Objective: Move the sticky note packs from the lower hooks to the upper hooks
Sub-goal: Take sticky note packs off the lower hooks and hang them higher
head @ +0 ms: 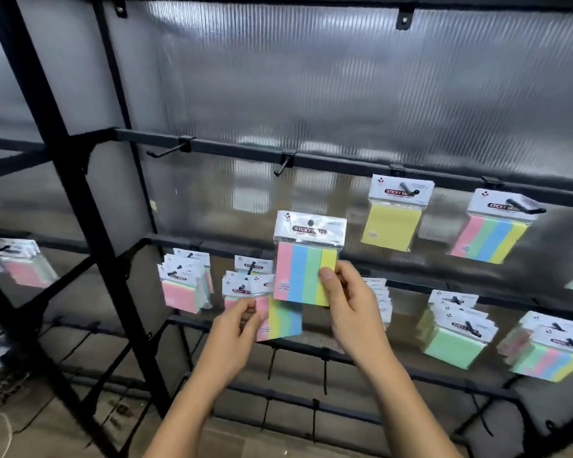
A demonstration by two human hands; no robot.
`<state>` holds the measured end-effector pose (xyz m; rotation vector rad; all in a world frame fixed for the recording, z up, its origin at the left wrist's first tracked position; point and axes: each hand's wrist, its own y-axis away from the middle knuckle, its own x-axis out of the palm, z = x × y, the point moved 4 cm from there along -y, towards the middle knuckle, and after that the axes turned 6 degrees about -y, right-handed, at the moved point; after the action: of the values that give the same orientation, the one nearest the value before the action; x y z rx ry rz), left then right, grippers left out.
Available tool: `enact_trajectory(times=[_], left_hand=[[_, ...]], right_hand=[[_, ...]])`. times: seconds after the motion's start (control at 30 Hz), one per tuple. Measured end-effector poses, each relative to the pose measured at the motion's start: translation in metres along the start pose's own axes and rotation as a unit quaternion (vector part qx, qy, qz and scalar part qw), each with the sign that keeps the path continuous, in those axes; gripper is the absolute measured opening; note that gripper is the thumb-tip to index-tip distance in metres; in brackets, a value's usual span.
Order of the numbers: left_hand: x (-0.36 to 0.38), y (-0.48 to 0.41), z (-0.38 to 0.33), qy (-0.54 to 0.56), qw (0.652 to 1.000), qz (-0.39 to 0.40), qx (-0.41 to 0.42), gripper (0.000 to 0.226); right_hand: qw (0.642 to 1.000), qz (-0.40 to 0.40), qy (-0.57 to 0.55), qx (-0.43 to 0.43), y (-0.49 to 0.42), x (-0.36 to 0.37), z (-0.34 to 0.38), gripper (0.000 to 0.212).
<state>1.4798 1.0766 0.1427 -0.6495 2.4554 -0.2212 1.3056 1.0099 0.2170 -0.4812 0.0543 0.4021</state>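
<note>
- We are pinching a striped sticky note pack (303, 272) in our right hand (351, 305).
- Our left hand (237, 328) is gripping a second pack (283, 320) just below.
- An upper hook (283, 166) is jutting out above both hands.

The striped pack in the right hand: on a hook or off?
Off. The right hand holds the striped pack below a bare upper hook, its hang hole empty.

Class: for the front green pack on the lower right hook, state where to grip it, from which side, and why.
Pinch the green pack by its bottom edge, coming from below and in front. Its white header card is threaded on the hook, which points out toward the viewer, so the block hangs free below and should probably slide off forward.
</note>
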Motion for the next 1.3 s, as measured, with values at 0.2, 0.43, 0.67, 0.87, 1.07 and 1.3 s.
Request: enact_trajectory(times=[0.2,0.43,0.67,0.87,1.07,1.3], left_hand=[[-0.030,-0.035,0.020,0.031,0.998,0.045,0.033,0.007],[-0.009,-0.054,0.013,0.053,0.988,0.124,0.069,0.007],[0.056,-0.047,-0.026,0.078,0.967,0.216,0.110,0.014],[0.107,-0.038,-0.067,0.096,0.952,0.251,0.147,0.016],[0.160,-0.032,-0.102,0.107,0.953,0.259,0.117,0.016],[0.202,-0.025,-0.131,0.095,0.966,0.220,0.095,0.013]], right_hand=[[0.999,-0.037,0.001,-0.040,-0.028,0.047,0.031,0.020],[0.993,-0.111,0.031,-0.019,-0.020,0.037,0.035,0.027],[0.972,-0.216,0.089,0.021,0.015,-0.031,0.028,0.023],[0.956,-0.261,0.128,0.035,0.039,-0.102,0.029,0.025],[0.957,-0.260,0.126,0.019,0.039,-0.172,0.037,0.028],[0.975,-0.201,0.098,-0.003,0.020,-0.229,0.033,0.028]])
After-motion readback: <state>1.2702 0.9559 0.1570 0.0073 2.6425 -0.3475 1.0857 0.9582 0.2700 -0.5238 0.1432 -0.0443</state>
